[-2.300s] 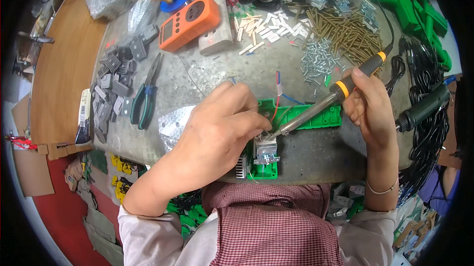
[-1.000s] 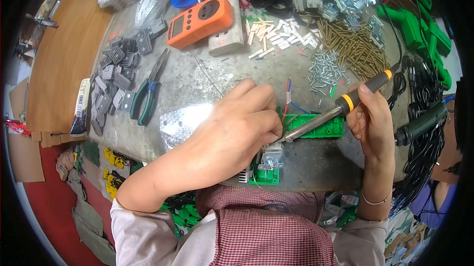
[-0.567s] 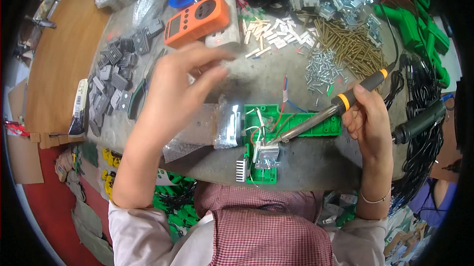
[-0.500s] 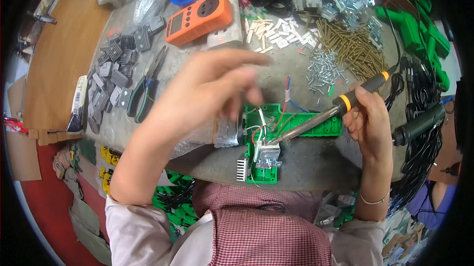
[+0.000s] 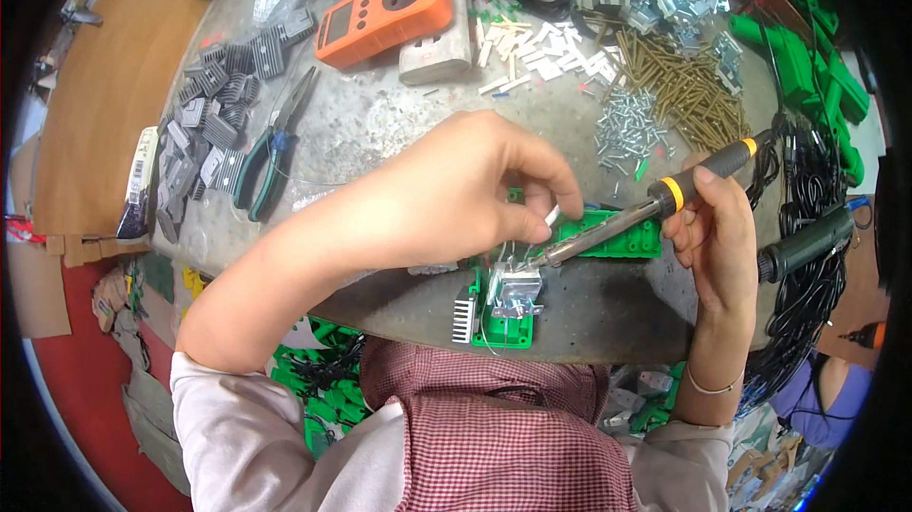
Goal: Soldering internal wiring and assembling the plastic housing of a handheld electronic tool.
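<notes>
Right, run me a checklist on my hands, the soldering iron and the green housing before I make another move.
1. Soldering iron gripped by its dark handle in the right hand: ok.
2. Small white piece pinched in the left hand: ok, it shows between thumb and fingers.
3. Left fingers well clear of the iron's metal end: not ok, I judge; the thumb looks close above it.
4. Iron's tip touching the wiring above the metal bracket: cannot tell; too small.
5. Iron hot: cannot tell.
6. Needle-nose pliers away from the green housing: ok, they lie farther left.
</notes>
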The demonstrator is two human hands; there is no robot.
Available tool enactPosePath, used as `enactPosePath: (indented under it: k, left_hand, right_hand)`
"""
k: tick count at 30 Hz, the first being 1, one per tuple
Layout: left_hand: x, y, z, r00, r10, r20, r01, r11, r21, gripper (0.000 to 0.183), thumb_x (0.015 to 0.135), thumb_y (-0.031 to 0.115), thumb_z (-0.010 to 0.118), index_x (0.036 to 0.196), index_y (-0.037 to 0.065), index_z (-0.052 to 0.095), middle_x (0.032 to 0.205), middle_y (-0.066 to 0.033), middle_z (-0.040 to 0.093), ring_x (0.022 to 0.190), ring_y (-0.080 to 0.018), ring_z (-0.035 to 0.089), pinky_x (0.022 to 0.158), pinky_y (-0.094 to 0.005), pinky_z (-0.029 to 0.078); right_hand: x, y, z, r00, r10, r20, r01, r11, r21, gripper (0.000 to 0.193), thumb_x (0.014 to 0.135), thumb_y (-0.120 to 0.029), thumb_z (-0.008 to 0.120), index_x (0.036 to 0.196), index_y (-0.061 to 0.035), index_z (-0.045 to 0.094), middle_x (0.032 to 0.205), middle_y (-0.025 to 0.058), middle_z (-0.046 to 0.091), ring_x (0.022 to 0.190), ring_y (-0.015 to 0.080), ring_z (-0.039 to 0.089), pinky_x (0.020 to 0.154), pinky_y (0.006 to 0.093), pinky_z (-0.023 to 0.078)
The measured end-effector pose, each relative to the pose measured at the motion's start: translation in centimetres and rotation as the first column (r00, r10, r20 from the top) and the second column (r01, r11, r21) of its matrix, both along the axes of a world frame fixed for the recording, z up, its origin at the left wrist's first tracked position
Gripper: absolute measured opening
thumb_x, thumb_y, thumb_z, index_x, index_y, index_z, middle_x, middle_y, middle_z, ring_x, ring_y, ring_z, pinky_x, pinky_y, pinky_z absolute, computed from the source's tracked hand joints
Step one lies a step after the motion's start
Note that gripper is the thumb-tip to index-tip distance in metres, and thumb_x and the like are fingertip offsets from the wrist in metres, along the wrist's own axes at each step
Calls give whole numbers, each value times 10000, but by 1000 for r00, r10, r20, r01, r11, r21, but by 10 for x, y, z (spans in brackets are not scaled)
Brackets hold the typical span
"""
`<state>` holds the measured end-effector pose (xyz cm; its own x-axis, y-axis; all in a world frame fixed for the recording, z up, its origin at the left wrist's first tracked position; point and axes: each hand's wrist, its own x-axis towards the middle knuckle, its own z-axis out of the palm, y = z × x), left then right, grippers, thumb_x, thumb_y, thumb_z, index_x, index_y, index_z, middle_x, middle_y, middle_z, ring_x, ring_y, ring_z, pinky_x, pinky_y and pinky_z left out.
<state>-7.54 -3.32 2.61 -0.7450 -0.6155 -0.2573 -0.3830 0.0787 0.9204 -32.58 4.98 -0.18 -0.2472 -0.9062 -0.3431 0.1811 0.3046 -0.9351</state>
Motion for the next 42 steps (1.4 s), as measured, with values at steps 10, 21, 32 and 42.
enactPosePath:
  k: [10,21,32,42]
  left_hand:
    - [-2,6,4,993,-6,120,18,995,-97,189,742,4,769,920,40,719,744,55,637,554,-28,416,513,-214,346]
    - [2,23,-4,993,111,40,-92,939,-331,188,745,-5,755,921,51,719,746,-3,668,519,-55,368,463,-243,315]
    - [5,26,-4,994,110,20,-97,937,-336,220,730,-29,754,931,53,719,756,-19,670,493,-61,386,452,-244,321]
    - [3,24,-6,993,118,-1,-111,932,-344,230,719,-29,752,933,51,719,755,-26,672,482,-62,386,449,-247,324]
  right_hand:
    - [-5,1,-7,1000,15,17,-14,999,-30,289,952,-313,563,1033,-36,553,636,66,633,397,60,495,322,167,325]
    - [-14,2,0,993,-97,-72,91,993,-76,280,943,-300,555,1022,-31,549,610,83,604,436,78,508,372,191,351]
    - [-2,5,5,998,-27,-56,23,998,-65,256,939,-285,530,965,-30,528,617,89,611,445,69,504,385,184,376]
    - [-18,3,0,987,-142,-79,126,976,-178,290,935,-283,559,1033,-10,546,669,53,627,470,62,542,392,175,382]
